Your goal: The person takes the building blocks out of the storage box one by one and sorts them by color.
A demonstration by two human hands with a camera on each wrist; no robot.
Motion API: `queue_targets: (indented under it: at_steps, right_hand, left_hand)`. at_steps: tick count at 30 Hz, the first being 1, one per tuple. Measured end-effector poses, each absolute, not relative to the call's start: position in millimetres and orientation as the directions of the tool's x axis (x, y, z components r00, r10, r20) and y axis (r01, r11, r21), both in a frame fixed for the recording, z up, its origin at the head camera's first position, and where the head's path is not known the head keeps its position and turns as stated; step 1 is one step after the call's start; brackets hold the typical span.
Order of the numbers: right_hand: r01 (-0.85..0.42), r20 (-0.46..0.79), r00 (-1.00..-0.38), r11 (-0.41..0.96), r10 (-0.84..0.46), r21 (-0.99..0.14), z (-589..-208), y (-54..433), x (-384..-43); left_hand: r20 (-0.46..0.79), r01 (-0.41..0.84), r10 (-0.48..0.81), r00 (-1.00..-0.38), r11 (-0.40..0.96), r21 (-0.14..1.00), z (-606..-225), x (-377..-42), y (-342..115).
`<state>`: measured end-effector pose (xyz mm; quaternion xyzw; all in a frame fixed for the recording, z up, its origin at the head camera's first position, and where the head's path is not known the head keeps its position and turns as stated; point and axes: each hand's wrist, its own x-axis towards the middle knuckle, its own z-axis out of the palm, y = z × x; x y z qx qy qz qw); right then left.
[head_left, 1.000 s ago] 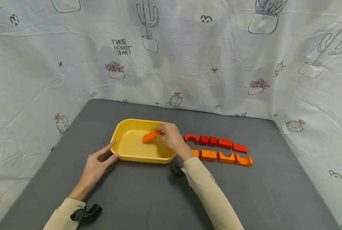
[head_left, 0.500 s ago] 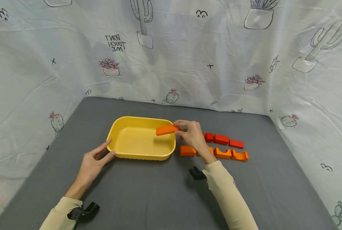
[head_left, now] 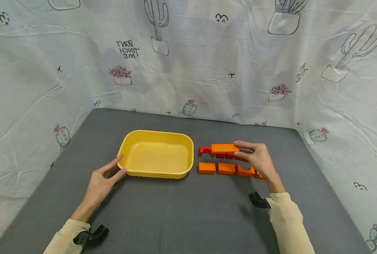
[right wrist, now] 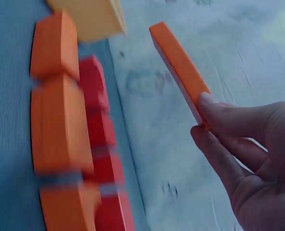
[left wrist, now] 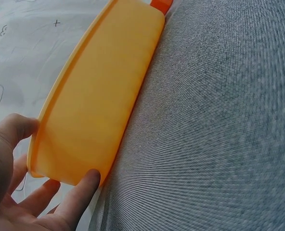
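Note:
My right hand [head_left: 259,158] pinches one end of a long, thin orange block [head_left: 224,148] between thumb and fingers. It holds the block above two rows of toy blocks, and in the right wrist view the block slants up and away from the fingertips. My left hand [head_left: 99,185] touches the left end of a yellow plastic tray [head_left: 156,174], thumb and fingers spread about its near corner. The left wrist view has the fingertips resting against the tray's outer wall and rim. Nothing lies inside the tray.
Right of the tray, a front row holds several orange blocks [head_left: 226,169], some with curved cut-outs. Behind runs a row of red blocks [head_left: 205,151], partly covered by the held block and hand. A grey cloth [head_left: 175,215] covers the table; a patterned white curtain [head_left: 201,63] surrounds it.
My right hand has lifted the thin orange block out of the tray and carried it right, over the block rows. My left hand has stayed at the tray's corner.

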<state>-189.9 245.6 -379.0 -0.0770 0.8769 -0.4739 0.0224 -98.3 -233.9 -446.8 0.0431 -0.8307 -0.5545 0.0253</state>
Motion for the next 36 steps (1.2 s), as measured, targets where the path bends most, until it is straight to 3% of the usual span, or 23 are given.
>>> queue_targets:
  at_steps: [8, 17, 24, 36]
  right_hand:
    - [-0.042, 0.034, -0.999, 0.665, -0.025, -0.745, -379.9, 318.3, -169.3]
    - [0.023, 0.037, -0.996, 0.658, 0.076, -0.752, -392.3, 393.8, -140.3]
    - [0.013, 0.055, -0.995, 0.628, 0.088, -0.778, -392.2, 420.6, -131.7]
    - [0.12, -0.063, -0.993, 0.753, 0.104, -0.647, -404.9, 450.0, -127.9]
  left_hand:
    - [-0.012, -0.055, -0.105, -0.994, 0.414, 0.909, -447.1, -98.5, -233.6]
    - [-0.019, -0.064, -0.109, -0.994, 0.423, 0.904, -449.1, -100.0, -233.4]
    - [-0.011, -0.058, -0.108, -0.994, 0.445, 0.894, -448.5, -100.7, -233.0]
    - [0.019, -0.028, -0.101, -0.995, 0.445, 0.895, -450.5, -100.9, -231.7]
